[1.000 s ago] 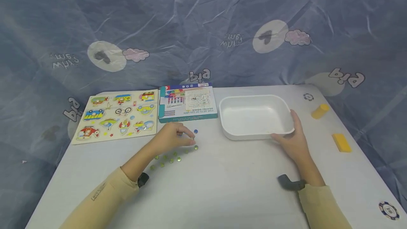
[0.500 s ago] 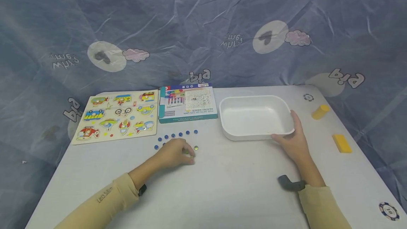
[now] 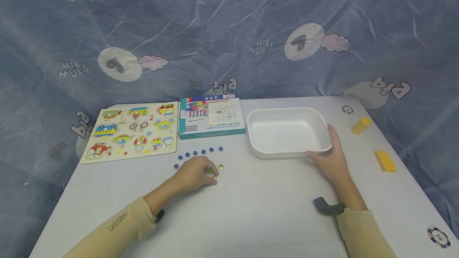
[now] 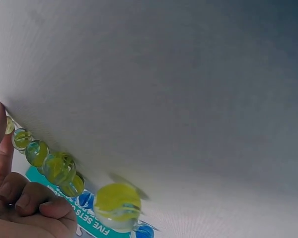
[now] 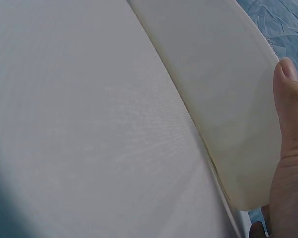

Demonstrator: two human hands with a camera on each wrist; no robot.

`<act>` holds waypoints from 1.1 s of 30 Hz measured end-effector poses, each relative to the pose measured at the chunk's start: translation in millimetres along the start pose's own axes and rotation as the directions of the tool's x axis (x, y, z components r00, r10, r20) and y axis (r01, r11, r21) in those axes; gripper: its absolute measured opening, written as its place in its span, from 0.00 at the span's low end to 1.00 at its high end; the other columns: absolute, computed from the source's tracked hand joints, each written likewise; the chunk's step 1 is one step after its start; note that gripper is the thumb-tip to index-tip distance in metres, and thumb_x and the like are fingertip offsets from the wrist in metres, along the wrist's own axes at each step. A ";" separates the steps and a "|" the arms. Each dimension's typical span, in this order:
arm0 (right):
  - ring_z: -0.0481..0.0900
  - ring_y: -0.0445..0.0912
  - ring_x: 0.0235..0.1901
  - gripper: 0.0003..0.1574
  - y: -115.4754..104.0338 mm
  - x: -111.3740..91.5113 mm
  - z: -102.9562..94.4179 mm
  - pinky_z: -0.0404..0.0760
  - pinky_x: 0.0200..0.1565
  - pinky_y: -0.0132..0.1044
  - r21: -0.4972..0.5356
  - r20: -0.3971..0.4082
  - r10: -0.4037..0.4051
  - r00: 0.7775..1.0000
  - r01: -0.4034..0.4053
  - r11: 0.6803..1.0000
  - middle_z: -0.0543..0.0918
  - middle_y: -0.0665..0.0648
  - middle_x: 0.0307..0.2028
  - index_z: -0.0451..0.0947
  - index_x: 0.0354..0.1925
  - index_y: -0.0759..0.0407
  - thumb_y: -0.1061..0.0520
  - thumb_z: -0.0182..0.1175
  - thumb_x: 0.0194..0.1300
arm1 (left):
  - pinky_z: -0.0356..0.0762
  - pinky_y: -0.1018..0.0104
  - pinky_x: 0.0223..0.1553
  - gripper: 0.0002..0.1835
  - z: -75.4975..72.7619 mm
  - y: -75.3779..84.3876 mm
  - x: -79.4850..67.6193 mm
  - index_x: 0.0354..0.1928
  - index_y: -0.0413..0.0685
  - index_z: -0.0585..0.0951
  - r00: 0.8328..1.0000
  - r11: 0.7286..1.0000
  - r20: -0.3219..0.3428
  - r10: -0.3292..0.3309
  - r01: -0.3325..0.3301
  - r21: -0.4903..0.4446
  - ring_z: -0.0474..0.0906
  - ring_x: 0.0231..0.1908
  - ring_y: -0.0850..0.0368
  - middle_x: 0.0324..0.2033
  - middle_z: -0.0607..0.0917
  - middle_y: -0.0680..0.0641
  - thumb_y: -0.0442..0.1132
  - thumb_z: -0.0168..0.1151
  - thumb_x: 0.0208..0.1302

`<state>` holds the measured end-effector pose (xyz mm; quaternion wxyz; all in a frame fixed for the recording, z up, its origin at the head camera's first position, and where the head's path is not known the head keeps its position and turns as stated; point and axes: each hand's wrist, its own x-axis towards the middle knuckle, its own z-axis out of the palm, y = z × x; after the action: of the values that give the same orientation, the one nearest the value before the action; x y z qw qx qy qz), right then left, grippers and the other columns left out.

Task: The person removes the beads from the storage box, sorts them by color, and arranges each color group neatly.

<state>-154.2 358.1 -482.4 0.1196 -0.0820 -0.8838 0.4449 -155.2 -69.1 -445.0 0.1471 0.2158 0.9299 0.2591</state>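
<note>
My left hand [image 3: 195, 174] is low over the table, its thumb and index fingertips on either side of a yellow-green glass marble [image 3: 214, 177]. In the left wrist view that marble [image 4: 9, 125] sits at the fingertips, at the far end of a line of several yellow-green marbles [image 4: 37, 152]. One more yellow-green marble [image 3: 221, 167] lies just right of the hand. Behind the hand runs a row of blue marbles [image 3: 203, 151], others partly hidden by it. My right hand [image 3: 331, 158] grips the near right corner of a white plastic tub [image 3: 276, 155], thumb at the front wall.
A wooden vehicle puzzle board [image 3: 130, 130] lies at the back left, beside a flat teal cardboard box [image 3: 211, 116]. On the right are a yellow cylinder [image 3: 361, 126] and a yellow rectangular block [image 3: 385, 161]. A blue cloth backdrop [image 3: 215, 31] stands behind the table.
My left hand has come from the blue row toward the front, over the yellow-green marbles, uncovering the blue ones. Since half a second ago it barely moves. The right hand and tub stay put.
</note>
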 end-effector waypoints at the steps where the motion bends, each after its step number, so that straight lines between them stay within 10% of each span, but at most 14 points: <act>1: 0.44 0.57 0.74 0.71 -0.2 -0.1 0.0 0.43 0.70 0.60 0.002 0.001 0.000 1.000 0.000 1.000 0.44 0.47 0.75 0.32 0.72 0.29 0.44 0.73 0.48 | 0.71 0.66 0.38 0.09 0.1 0.1 -0.2 0.30 0.62 0.86 1.000 1.000 -0.004 0.001 -0.001 0.004 0.74 0.34 0.63 0.35 0.85 0.61 0.47 0.75 0.45; 19: 0.43 0.56 0.74 0.72 1.4 0.2 -1.9 0.43 0.70 0.60 0.007 0.013 -0.015 1.000 0.015 1.000 0.44 0.47 0.75 0.32 0.73 0.31 0.45 0.73 0.48 | 0.76 0.61 0.46 0.16 -17.4 35.9 3.5 0.45 0.61 0.83 0.997 0.997 -0.046 0.057 -0.059 -0.040 0.77 0.44 0.56 0.39 0.82 0.55 0.48 0.71 0.51; 24: 0.44 0.57 0.74 0.72 1.6 1.3 -2.4 0.42 0.70 0.60 0.003 0.007 -0.025 1.000 0.025 1.000 0.44 0.48 0.75 0.32 0.73 0.33 0.45 0.73 0.48 | 0.70 0.68 0.32 0.16 -25.9 70.3 23.9 0.48 0.62 0.81 0.982 0.984 -0.071 0.176 -0.177 -0.008 0.72 0.32 0.59 0.29 0.77 0.56 0.49 0.68 0.56; 33: 0.43 0.57 0.74 0.72 1.9 0.2 -1.9 0.42 0.70 0.60 0.000 0.008 -0.014 1.000 0.014 1.000 0.44 0.47 0.75 0.32 0.72 0.28 0.45 0.74 0.47 | 0.73 0.72 0.36 0.17 -17.6 134.3 89.0 0.51 0.59 0.79 0.951 0.953 -0.064 0.302 -0.302 0.013 0.74 0.34 0.64 0.36 0.79 0.58 0.49 0.64 0.60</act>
<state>-153.8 360.7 -482.8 0.1191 -0.0737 -0.8848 0.4445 -195.2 69.8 -371.7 0.0752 0.3469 0.8907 0.2841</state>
